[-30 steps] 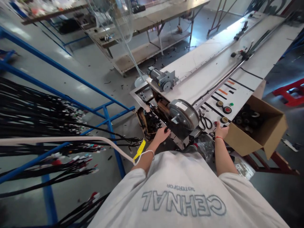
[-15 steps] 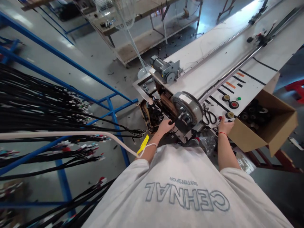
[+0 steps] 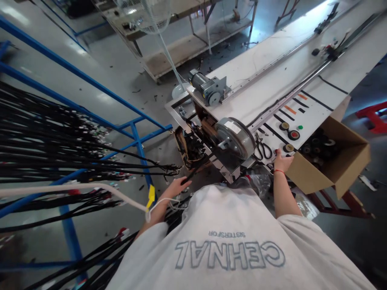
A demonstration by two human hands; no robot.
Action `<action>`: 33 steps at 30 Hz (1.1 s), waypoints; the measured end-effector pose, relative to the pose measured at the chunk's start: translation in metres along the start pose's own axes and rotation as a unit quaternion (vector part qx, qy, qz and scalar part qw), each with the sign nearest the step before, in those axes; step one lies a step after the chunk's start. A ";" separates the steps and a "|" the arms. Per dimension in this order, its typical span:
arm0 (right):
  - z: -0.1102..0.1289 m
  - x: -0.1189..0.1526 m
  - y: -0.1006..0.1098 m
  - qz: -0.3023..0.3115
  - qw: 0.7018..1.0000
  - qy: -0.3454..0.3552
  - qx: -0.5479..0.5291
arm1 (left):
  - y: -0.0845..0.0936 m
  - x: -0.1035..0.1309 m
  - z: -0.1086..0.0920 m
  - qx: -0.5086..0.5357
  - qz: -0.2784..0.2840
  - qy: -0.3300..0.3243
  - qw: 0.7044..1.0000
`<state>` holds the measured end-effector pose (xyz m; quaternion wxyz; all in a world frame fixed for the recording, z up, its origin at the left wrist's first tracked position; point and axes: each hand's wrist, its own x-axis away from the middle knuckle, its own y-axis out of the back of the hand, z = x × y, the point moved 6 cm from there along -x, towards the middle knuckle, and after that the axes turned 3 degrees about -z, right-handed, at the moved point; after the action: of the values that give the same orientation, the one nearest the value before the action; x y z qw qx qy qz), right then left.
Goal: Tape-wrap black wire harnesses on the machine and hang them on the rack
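Observation:
My left hand (image 3: 177,187) is low beside the machine's end, fingers closed on a black cable (image 3: 198,167) that runs up into the dark opening under the grey metal wheel (image 3: 235,137). A white cord with a yellow tag (image 3: 150,195) loops round that wrist. My right hand (image 3: 282,162) lies flat on the near edge of the white table (image 3: 266,92), fingers by the round buttons (image 3: 289,135) of the panel, holding nothing. Black scissors (image 3: 262,150) lie just left of it.
An open cardboard box (image 3: 335,171) with dark tape rolls hangs at the table's right side. A blue rack (image 3: 137,143) carries several bundles of black cables (image 3: 60,149) on the left. A grey motor (image 3: 208,90) sits on the table's end. Workbenches and a fan stand behind.
My left hand has left the machine's opening and dropped down and to the left, drawing a black cable out with it. The right hand has stayed on the panel edge.

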<state>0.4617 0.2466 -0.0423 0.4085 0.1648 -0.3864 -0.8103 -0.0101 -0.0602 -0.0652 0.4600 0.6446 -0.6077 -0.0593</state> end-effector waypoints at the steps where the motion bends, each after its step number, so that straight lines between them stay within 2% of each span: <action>1: 0.000 0.000 0.001 -0.002 1.000 -0.001 0.000 | 0.004 0.008 0.001 0.009 -0.031 -0.002 0.999; 4: 0.002 0.002 0.002 -0.003 1.000 -0.004 -0.005 | 0.012 0.021 0.000 0.009 -0.108 0.008 0.994; 7: 0.003 0.003 0.004 -0.005 1.000 -0.004 -0.016 | 0.012 0.019 -0.011 -0.018 -0.136 0.009 0.990; 18: 0.003 0.002 0.005 -0.012 1.000 0.005 -0.022 | 0.007 -0.016 -0.063 -0.119 -0.117 -0.042 0.985; 33: -0.006 -0.009 -0.005 -0.016 0.999 0.020 -0.027 | 0.006 -0.048 -0.135 -0.084 -0.155 -0.121 0.977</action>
<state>0.4681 0.2530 -0.0508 0.4074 0.1758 -0.3534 -0.8236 0.0586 0.0515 -0.0075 0.4207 0.6784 -0.5443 -0.2580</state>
